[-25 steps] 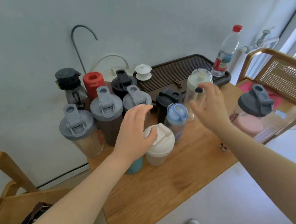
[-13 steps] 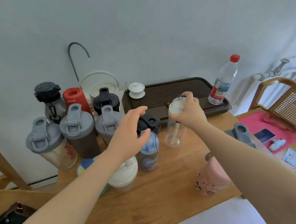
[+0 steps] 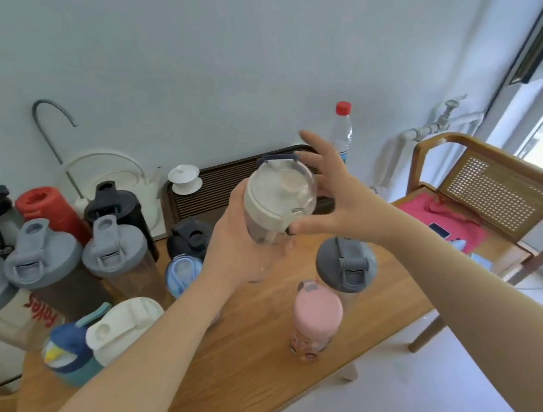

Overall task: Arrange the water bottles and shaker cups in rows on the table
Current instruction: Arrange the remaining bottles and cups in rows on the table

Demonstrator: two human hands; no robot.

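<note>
A person stands over a wooden table crowded with bottles and shaker cups. Both arms reach forward. The left hand wraps around the side of a clear shaker with a cream lid, holding it up above the table's middle. The right hand is spread wide beside the lid, fingers apart, thumb near the lid's lower edge; whether it touches the shaker cannot be told.

At the left, 3 grey-lidded shakers stand in a loose row, with a red bottle and 2 black-lidded ones behind. A cream-lidded cup and a blue one sit at the near left. A pink bottle and another grey-lidded shaker stand apart at the right.

To place the lifted shaker well, it likely needs lowering upright into an open spot level with a row, base flat, without knocking the small blue bottle or the black lid just below it.
</note>
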